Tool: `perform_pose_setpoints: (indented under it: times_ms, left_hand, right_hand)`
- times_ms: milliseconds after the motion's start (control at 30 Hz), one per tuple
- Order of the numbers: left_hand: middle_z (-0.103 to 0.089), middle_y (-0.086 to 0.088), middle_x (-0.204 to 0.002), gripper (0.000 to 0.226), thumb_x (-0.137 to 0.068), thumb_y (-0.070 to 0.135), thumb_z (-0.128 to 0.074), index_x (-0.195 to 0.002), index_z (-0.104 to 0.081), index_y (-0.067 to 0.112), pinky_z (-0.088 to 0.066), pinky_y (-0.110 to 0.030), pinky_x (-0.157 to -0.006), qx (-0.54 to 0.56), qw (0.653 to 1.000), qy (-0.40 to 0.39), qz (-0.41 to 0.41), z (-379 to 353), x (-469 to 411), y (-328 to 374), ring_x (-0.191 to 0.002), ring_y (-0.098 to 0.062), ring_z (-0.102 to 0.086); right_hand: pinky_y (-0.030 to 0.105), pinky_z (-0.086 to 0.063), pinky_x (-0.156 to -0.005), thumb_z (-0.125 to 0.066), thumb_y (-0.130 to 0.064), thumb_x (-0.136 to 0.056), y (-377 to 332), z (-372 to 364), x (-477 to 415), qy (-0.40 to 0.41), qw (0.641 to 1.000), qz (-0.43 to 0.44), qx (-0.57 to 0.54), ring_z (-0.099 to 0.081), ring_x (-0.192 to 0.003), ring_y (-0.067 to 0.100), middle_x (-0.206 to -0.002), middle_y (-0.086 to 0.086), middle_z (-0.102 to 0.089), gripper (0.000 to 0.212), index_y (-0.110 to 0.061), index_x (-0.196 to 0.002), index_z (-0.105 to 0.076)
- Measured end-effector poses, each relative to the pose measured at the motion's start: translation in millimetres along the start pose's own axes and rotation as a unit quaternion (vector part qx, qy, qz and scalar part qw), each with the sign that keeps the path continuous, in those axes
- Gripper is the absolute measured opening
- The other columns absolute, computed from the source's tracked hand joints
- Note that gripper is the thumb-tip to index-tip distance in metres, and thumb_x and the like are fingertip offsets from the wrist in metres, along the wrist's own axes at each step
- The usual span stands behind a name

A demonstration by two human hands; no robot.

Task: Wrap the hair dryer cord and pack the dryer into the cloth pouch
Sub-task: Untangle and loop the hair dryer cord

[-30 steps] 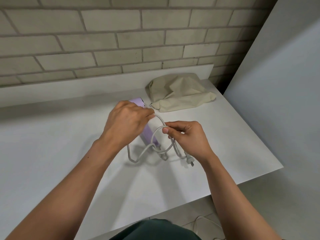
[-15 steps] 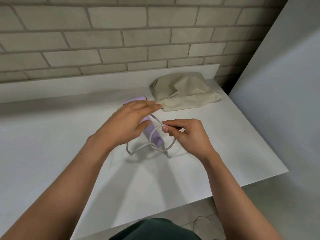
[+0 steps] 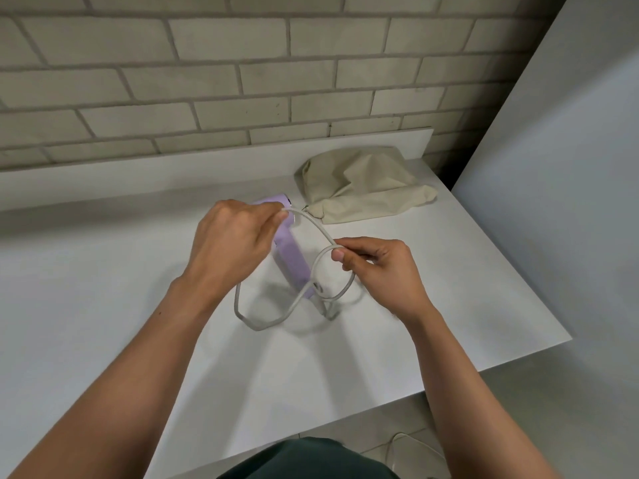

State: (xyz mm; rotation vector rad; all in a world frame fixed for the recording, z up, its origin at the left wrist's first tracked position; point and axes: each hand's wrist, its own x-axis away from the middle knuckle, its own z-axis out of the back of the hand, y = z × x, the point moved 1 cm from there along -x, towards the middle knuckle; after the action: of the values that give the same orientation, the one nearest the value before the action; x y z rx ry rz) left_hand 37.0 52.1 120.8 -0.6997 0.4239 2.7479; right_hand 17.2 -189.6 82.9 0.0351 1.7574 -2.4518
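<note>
A lilac hair dryer lies on the white table, partly hidden behind my left hand. Its grey cord arcs above it and droops in a loop to the table. My left hand pinches the cord near the dryer's far end. To the right of the dryer, my right hand pinches a coil of the cord between thumb and fingers. The beige cloth pouch lies crumpled at the back right, apart from both hands.
A brick wall stands behind the table's raised back ledge. A grey panel rises at the right past the table's edge. A thin white cable lies on the floor below.
My left hand went from reaching with fingers extended to pinching the cord again near the dryer's far end. The cord now arcs between both hands; my right hand kept its coil.
</note>
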Motion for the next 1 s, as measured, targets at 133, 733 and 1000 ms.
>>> perform_pose_setpoints:
  times_ms: [133,733,1000]
  left_hand:
    - [-0.067,-0.005,-0.075,0.029,-0.106,0.038,-0.046,-0.107,-0.071,0.025,-0.053,-0.041,-0.062,0.008,0.995,-0.081,0.05,3.5,1.1,-6.7,-0.076,-0.038,-0.061]
    - [-0.071,0.004,-0.075,0.035,-0.101,0.043,-0.051,-0.094,-0.079,0.024,-0.052,-0.039,-0.078,0.033,0.983,-0.034,-0.177,2.0,-0.1,11.7,-0.077,-0.026,-0.067]
    - [-0.074,0.008,-0.082,0.024,-0.102,0.043,-0.055,-0.105,-0.074,0.03,-0.054,-0.039,-0.066,0.113,0.993,-0.004,0.017,17.8,1.5,-16.3,-0.064,-0.017,-0.058]
  right_hand:
    - [0.034,-0.059,-0.083,-0.076,-0.02,-0.094,-5.3,-3.3,-1.5,-0.016,1.0,0.019,0.016,-0.072,-0.076,0.012,-0.091,-0.013,-0.079,0.011,-0.026,-0.101,-0.082]
    - [0.027,-0.057,-0.083,-0.076,-0.02,-0.093,-9.0,-6.0,1.2,-0.03,0.998,0.042,0.028,-0.07,-0.077,0.006,-0.088,-0.01,-0.079,0.013,-0.019,-0.105,-0.083]
    - [0.032,-0.059,-0.082,-0.076,-0.018,-0.094,-5.7,-2.6,-1.8,-0.018,0.999,0.032,0.02,-0.072,-0.079,0.017,-0.093,-0.01,-0.08,0.011,-0.02,-0.102,-0.083]
